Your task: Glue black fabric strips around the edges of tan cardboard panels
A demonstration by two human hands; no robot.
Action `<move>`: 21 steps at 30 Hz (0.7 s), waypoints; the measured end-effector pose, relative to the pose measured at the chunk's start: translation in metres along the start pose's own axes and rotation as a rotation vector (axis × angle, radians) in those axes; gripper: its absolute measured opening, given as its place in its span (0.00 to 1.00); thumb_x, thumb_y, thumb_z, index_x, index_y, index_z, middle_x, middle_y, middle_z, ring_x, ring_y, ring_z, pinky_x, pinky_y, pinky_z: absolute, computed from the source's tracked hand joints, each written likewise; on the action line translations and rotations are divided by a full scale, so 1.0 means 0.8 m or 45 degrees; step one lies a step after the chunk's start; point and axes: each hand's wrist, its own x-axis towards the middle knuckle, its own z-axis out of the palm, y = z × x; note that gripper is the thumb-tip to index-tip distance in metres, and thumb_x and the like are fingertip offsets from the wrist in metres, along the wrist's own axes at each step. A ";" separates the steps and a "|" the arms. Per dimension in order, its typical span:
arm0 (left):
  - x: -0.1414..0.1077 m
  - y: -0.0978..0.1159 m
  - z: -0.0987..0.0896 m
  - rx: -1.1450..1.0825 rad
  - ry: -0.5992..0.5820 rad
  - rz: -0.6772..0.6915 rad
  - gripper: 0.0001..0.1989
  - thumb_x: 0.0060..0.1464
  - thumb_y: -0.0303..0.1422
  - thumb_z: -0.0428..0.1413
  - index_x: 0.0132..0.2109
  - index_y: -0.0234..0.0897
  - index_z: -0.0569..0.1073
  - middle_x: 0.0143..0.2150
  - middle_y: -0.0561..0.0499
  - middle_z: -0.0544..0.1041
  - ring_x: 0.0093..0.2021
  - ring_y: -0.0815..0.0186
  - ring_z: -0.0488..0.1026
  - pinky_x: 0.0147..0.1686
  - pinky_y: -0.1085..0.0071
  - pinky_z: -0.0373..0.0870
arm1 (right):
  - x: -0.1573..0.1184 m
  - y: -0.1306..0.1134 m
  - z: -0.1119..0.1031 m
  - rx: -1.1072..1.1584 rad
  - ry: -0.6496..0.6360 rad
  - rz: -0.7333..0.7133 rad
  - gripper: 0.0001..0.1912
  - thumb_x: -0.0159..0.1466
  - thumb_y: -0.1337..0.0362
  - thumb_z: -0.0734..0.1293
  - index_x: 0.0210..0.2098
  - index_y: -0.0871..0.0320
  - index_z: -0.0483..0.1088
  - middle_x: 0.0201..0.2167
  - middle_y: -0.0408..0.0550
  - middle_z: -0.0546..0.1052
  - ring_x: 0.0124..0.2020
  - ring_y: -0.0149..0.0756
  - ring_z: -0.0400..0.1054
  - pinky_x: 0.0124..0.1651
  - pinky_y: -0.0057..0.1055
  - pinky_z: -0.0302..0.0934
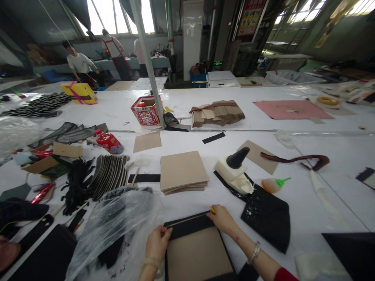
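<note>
A tan board (198,251) with black edging lies in front of me. Across its far edge runs a black strip (190,224) with a thin pale line along it. At the strip's left end, the thumb and fingers of my left hand (157,242) are pinched together on it. My right hand (224,221) is closed at the far right corner, gripping a small yellow object (212,210) whose kind is mostly hidden by the fingers. Beyond the board sits a stack of tan boards (184,169).
Right of the stack, a white container with a black nozzle (238,158) rests by a stained black piece (268,218) and an orange bottle with a green tip (274,185). Clear plastic (114,222) and black strips (108,175) lie left. Several people stand at the back; someone's hand (8,251) shows far left.
</note>
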 end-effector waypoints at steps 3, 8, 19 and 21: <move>0.001 -0.001 0.001 -0.011 0.002 0.002 0.13 0.55 0.38 0.50 0.25 0.39 0.68 0.22 0.55 0.72 0.28 0.65 0.71 0.30 0.71 0.59 | 0.000 -0.001 0.000 -0.031 0.000 0.012 0.08 0.59 0.63 0.63 0.30 0.60 0.71 0.34 0.56 0.78 0.38 0.43 0.72 0.37 0.30 0.56; 0.003 -0.003 0.003 -0.057 0.002 -0.009 0.13 0.55 0.39 0.50 0.24 0.40 0.67 0.21 0.55 0.71 0.27 0.65 0.70 0.30 0.71 0.59 | 0.000 -0.002 0.003 -0.086 0.009 0.028 0.09 0.60 0.62 0.62 0.31 0.59 0.71 0.36 0.57 0.78 0.40 0.45 0.72 0.37 0.32 0.57; -0.015 0.005 0.010 -0.312 0.209 -0.186 0.06 0.47 0.35 0.57 0.27 0.38 0.69 0.23 0.56 0.70 0.27 0.68 0.66 0.29 0.72 0.58 | 0.024 0.033 0.019 -0.223 -0.032 -0.205 0.09 0.62 0.56 0.56 0.26 0.49 0.58 0.30 0.56 0.77 0.34 0.50 0.73 0.37 0.39 0.61; -0.023 0.009 0.004 -0.371 0.270 -0.188 0.05 0.47 0.34 0.57 0.31 0.38 0.70 0.24 0.56 0.70 0.27 0.68 0.66 0.29 0.73 0.58 | 0.043 0.051 0.022 -0.266 -0.033 -0.233 0.14 0.60 0.53 0.58 0.19 0.48 0.55 0.23 0.51 0.75 0.28 0.47 0.73 0.35 0.38 0.63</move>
